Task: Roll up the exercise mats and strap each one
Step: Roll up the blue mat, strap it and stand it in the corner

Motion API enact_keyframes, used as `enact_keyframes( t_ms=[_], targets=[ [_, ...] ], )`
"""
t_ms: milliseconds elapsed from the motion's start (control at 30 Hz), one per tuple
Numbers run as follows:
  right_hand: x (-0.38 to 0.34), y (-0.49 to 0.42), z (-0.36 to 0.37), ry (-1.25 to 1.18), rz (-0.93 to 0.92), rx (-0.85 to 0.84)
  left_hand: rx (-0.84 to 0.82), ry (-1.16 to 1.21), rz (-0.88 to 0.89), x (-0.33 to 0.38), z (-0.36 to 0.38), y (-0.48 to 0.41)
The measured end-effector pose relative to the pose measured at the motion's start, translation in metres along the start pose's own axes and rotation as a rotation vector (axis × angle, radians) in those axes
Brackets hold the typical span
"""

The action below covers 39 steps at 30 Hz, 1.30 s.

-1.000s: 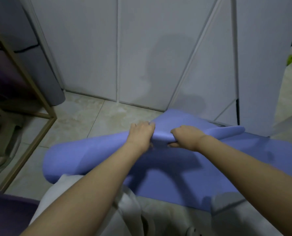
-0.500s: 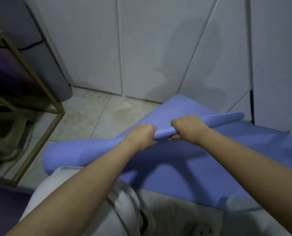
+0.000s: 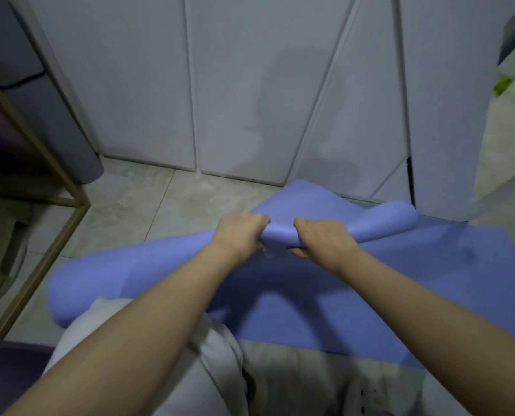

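On the tiled floor (image 3: 148, 211), near the white closet doors (image 3: 250, 85), the blue mat (image 3: 400, 289) is lying partly flat, its far edge being curled into a roll. Left hand (image 3: 239, 232) and right hand (image 3: 322, 238) are both clamping the roll at its middle, close together, fingers wrapped over the top and closed around the mat, thumbs hidden underneath.

Change from half a second ago: the right end of the roll is looking fatter and more open, and the hands are sitting nearer each other. Against one second ago, the roll is standing higher off the flat part.

Judgement: rolling is only starting; the ends are flaring loose while the centre is pinched tight. Most of the mat is still flat. No strap is visible.
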State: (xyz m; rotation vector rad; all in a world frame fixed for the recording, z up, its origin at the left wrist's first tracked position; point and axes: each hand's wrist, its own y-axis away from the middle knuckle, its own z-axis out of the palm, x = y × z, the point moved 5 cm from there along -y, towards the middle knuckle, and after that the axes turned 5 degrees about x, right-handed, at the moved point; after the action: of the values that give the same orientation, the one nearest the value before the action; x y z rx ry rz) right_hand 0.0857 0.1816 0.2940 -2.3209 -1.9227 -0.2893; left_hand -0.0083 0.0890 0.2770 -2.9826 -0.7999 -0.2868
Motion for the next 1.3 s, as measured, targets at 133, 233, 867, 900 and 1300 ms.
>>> enact_keyframes(
  t_ms=[133, 233, 867, 900, 1300],
  targets=[
    [0.005, -0.01, -0.002, -0.021, 0.07, -0.024, 0.26, -0.247, -0.029, 0.006, -0.008, 0.003],
    [0.016, -0.022, -0.001, 0.005, 0.104, -0.081, 0.324, -0.262, -0.04, 0.016, -0.003, 0.008],
    [0.014, 0.033, -0.001, 0.027, -0.245, -0.009, -0.509, 0.444, -0.059, 0.029, 0.042, 0.008],
    [0.015, 0.032, 0.004, 0.045, -0.199, -0.079, -0.433, 0.359, -0.018, 0.032, 0.038, 0.01],
    [0.029, -0.006, -0.003, -0.075, -0.019, -0.349, 0.323, -0.254, -0.009, 0.034, 0.026, 0.012]
  ],
)
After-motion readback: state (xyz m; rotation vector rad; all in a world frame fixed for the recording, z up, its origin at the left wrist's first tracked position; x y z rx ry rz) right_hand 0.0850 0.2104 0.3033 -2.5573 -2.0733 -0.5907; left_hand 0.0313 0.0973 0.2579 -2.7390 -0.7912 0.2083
